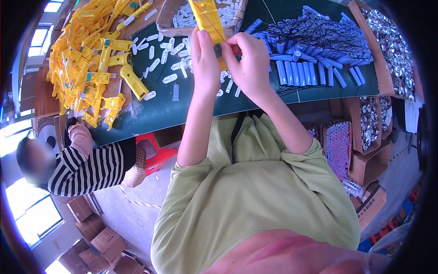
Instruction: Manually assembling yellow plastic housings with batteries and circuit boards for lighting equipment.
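Note:
Over the far side of the green table, my left hand grips a yellow plastic housing, thumb along its face. A thin dark wire crosses the housing. My right hand meets it from the right, thumb and forefinger pinched at its lower edge. A small dark part shows between the hands; what the right fingertips hold is too small to make out. Several white plastic pieces lie scattered to the left of my hands. Blue cylinders with dark wires are heaped to the right.
A pile of yellow housings covers the table's left end. Behind my hands stands a cardboard box of white pieces. Shiny round parts fill a carton at right. A person in striped clothing is at left, near a red stool.

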Demonstrator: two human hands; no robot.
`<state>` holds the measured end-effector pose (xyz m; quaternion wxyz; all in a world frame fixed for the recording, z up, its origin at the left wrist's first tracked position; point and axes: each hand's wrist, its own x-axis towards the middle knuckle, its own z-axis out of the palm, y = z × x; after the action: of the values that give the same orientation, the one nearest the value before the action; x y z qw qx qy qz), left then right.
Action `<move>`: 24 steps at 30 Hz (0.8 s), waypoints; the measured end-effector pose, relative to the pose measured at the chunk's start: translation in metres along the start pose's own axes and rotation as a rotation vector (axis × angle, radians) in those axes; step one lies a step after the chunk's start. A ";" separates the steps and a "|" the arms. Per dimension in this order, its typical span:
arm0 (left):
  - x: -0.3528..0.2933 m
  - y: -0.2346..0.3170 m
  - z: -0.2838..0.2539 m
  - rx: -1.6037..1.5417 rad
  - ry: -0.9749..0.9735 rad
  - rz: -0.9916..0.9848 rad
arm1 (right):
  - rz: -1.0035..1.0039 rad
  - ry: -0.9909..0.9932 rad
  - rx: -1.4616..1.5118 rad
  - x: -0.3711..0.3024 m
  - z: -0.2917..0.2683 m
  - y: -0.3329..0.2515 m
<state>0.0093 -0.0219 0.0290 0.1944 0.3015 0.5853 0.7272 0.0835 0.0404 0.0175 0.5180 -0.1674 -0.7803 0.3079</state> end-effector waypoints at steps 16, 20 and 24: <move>0.037 -0.002 -0.007 -0.097 -0.317 -0.076 | 0.167 -0.132 -0.188 0.094 -0.106 0.092; 0.036 -0.007 -0.006 -0.075 -0.423 -0.087 | 0.357 -0.661 -0.790 0.171 -0.173 0.193; 0.034 -0.013 -0.011 -0.127 -0.436 -0.104 | 0.331 -1.070 -0.910 0.183 -0.159 0.265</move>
<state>-0.0241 -0.0054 0.0223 0.3720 0.4080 0.4971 0.6693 0.1390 0.3955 0.0163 -0.1096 -0.3089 -0.9424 0.0666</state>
